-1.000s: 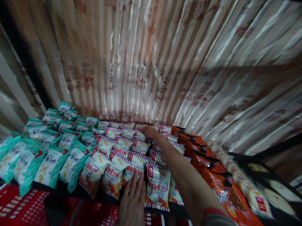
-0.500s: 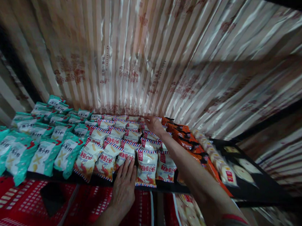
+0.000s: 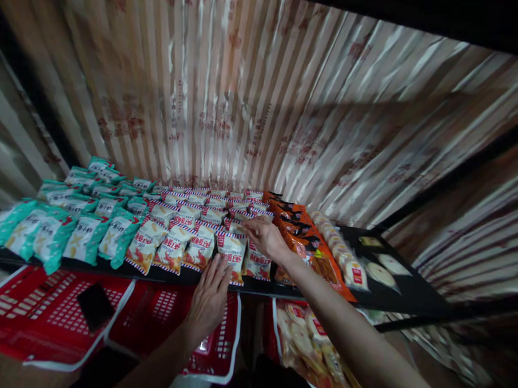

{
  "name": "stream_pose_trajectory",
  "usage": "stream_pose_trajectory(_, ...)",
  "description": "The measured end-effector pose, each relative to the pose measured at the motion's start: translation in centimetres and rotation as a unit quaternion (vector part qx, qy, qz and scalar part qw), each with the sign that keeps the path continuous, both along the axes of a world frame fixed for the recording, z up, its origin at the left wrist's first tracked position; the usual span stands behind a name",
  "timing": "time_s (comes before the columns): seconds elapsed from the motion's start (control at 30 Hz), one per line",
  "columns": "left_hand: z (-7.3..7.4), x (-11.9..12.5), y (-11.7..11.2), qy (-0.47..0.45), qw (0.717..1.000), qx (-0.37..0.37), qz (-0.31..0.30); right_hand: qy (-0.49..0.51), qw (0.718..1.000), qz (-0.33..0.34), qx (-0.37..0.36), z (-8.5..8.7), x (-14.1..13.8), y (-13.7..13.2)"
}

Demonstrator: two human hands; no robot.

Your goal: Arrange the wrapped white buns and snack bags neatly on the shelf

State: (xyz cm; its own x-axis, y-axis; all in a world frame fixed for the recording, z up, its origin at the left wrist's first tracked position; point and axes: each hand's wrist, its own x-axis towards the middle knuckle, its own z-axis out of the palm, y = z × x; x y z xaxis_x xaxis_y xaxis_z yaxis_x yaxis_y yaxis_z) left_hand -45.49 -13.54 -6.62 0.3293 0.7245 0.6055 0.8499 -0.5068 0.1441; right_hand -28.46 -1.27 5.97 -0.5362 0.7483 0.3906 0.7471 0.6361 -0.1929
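Rows of white snack bags [image 3: 171,244] with red lettering and striped edges stand on a black shelf [image 3: 255,291]. My left hand [image 3: 211,298] lies with its fingers stretched against the lower front of a front-row bag [image 3: 232,247]. Over the bags at the right end of this group is my right hand [image 3: 265,237], its fingers reaching left and slightly bent above the second row. It appears open, though its fingertips partly hide the bags under them. Whether the right fingers touch a bag is hard to make out.
Teal snack bags [image 3: 83,238] fill the left side. Orange packets [image 3: 298,230], a row of wrapped round snacks [image 3: 336,246] and flat white discs [image 3: 382,275] lie rightward. Below are red baskets [image 3: 60,317], one bearing a dark flat object [image 3: 95,307]. Patterned sheeting [image 3: 229,90] hangs behind.
My right hand has drawn back from the rearmost row toward the front rows. My left hand has shifted slightly right onto the neighbouring front bag. The camera view has also shifted.
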Motion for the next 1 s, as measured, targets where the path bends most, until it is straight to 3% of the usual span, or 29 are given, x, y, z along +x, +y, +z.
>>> stream_pose_trajectory(0.17,-0.4,2.9,-1.1,0.02,0.999,0.008,0.029,-0.072,0.996,0.044,-0.013,-0.1,-0.3,0.0)
stream_pose_trajectory(0.37,-0.8,4.8,-1.5,0.043,0.996,0.023,0.072,-0.153,0.986,0.038,-0.047,0.8,-1.0,0.0)
stream_pose_trajectory(0.63,-1.6,5.7,-1.2,0.065,0.994,0.035,0.084,-0.221,0.972,0.034,-0.068,0.4,-2.2,1.2)
stream_pose_trajectory(1.0,-1.7,4.8,0.7,0.029,0.996,0.05,0.062,-0.205,0.974,0.025,-0.095,-0.9,-2.8,2.2)
